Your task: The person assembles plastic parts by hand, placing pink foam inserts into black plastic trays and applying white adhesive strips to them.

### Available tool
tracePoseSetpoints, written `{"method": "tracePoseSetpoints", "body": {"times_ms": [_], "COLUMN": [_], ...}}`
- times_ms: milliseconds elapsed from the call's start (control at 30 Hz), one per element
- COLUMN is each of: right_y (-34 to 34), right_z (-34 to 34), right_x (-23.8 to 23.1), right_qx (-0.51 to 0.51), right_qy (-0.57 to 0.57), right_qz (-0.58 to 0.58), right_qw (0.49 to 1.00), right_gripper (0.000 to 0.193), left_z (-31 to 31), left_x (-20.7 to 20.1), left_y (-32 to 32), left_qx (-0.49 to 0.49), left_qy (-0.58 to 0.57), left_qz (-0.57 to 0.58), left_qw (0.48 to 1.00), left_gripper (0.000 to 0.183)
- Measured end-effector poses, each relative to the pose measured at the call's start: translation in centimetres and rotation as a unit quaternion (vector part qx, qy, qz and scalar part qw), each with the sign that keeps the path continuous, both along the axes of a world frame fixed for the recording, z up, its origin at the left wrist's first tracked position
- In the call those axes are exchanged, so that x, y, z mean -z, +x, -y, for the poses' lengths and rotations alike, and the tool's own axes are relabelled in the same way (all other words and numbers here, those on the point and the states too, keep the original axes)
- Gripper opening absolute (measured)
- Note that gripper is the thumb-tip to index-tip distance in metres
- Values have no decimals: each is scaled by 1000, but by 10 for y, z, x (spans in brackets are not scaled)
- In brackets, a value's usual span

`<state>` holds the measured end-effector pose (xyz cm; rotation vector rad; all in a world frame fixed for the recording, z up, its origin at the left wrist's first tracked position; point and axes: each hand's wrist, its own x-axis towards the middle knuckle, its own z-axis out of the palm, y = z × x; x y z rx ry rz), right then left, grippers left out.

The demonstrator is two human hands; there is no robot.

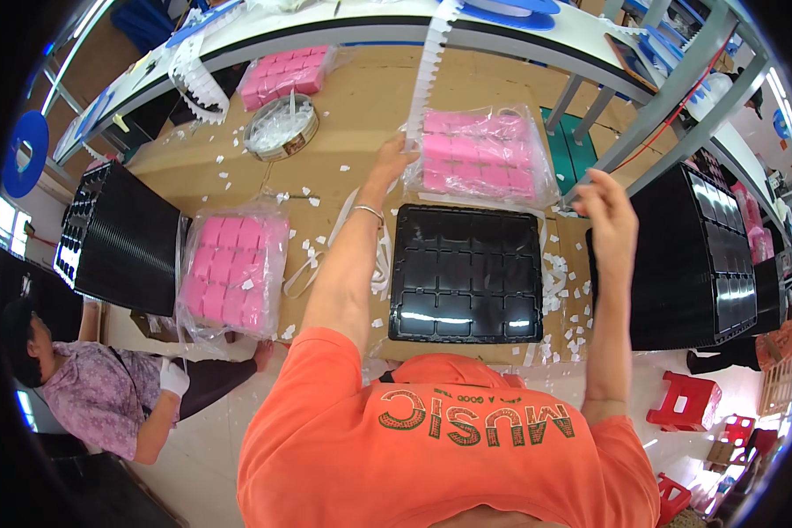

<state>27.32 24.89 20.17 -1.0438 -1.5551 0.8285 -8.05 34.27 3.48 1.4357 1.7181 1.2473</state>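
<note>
My left hand [392,160] is raised over the far side of the table, its fingers closed on the lower end of a white notched strip [426,75] that hangs from the shelf. Next to it lies a clear plastic bag of pink foam blocks [477,151]. A black moulded tray [466,273] with square compartments lies flat in front of me, just nearer than the bag. My right hand [609,216] is up to the right of the tray, fingers bent and apart, with nothing visible in them.
Tall stacks of black trays stand at left [132,238] and right [678,255]. More bagged pink foam [229,268] lies left, near a round tin [281,128] of white scraps. White bits litter the cardboard-covered table [343,106]. Metal posts [669,114] rise at right; a person [106,387] sits left.
</note>
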Motion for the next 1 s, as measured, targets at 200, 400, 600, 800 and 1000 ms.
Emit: {"method": "tracePoseSetpoints", "body": {"times_ms": [200, 400, 600, 800, 1000], "right_y": [-90, -169, -177, -160, -157], "right_z": [-31, -24, -34, -40, -87], "right_x": [83, 78, 87, 71, 139], "right_qx": [-77, -161, -180, -223, -405], "right_qy": [-155, -264, -257, -255, -139], "right_qz": [-65, -95, -16, 60, 385], "right_qw": [983, 946, 949, 939, 818], "right_gripper": [26, 31, 19, 17, 16], "left_z": [76, 119, 126, 116, 122], "left_x": [-25, -42, -39, -34, -46], "left_y": [42, 43, 42, 20, 17], "left_qx": [54, 69, 33, -69, -27], "left_qy": [-8, 37, 35, 151, 46], "left_qz": [214, 293, 190, -55, 147], "left_qw": [975, 953, 981, 984, 988], "left_gripper": [21, 19, 16, 14, 21]}}
